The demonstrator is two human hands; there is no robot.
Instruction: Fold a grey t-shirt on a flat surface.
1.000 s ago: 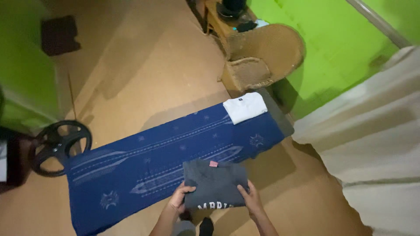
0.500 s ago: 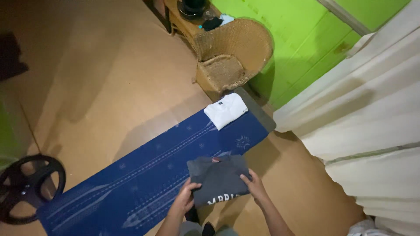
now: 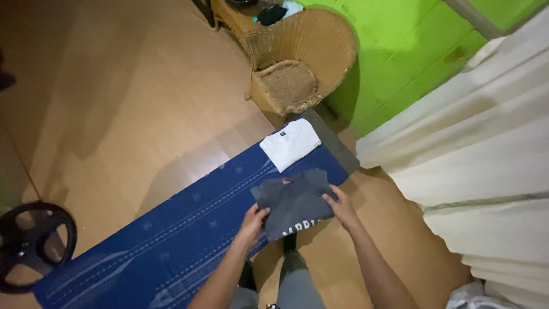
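Observation:
A folded dark grey shirt (image 3: 294,201) with white lettering is held flat above the right end of a long blue patterned mat (image 3: 171,240). My left hand (image 3: 253,221) grips its near left corner, and my right hand (image 3: 342,205) grips its right edge. Just beyond the grey shirt lies a folded white shirt (image 3: 290,143) at the mat's far right end. My legs and a dark sock show below the shirt.
A wicker chair (image 3: 300,57) stands past the mat against a green wall (image 3: 412,46). A pale curtain (image 3: 486,149) hangs at the right. A black wheel-shaped object (image 3: 31,243) sits at the left on the brown floor (image 3: 143,103).
Both hands have carried the grey shirt away from me and to the right along the mat, closer to the white shirt. The view has shifted right too.

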